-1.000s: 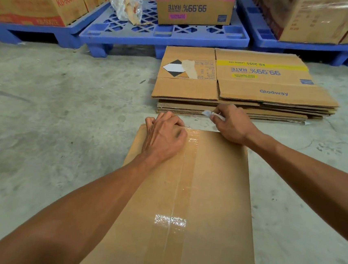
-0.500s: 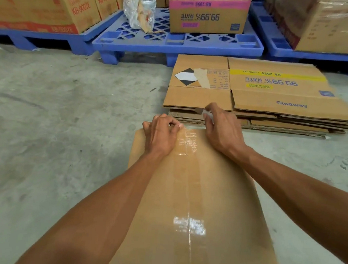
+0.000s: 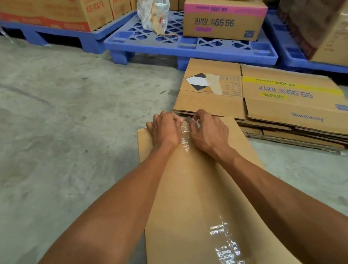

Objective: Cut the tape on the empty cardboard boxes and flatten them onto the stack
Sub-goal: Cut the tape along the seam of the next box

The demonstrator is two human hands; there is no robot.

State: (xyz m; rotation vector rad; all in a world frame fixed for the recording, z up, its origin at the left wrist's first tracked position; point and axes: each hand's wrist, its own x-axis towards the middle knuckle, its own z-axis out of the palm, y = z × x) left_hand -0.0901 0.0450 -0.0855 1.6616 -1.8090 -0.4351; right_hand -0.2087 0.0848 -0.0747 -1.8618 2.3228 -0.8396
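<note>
Left grip sits at the far end of the cardboard box, just left of the tape seam. Its fingers are curled down over the box's far edge, grasping it; fingertips hidden. Right grip is right beside it across the seam, thumb and fingers pinching a small pale blade. The blade tip is at the far end of the tape, between the two grips. Exact tool type too small to tell.

The box lies on the floor under both grips and forearms. Clear tape runs lengthwise down its middle from the grips back toward the person, crinkled between the grips, with glare nearer the wearer.

The stack of flattened boxes is on the floor just beyond and right of the right grip. The box's far corner overlaps the stack's near edge in view; touching or not, cannot tell. The top sheet is printed "99.99% RATE" and "Glodway".

Farther beyond the grips is a blue pallet carrying a pink-banded carton and a plastic bag. Beyond-left of the left grip are red-printed cartons; beyond-right of the right grip, wrapped cartons.
</note>
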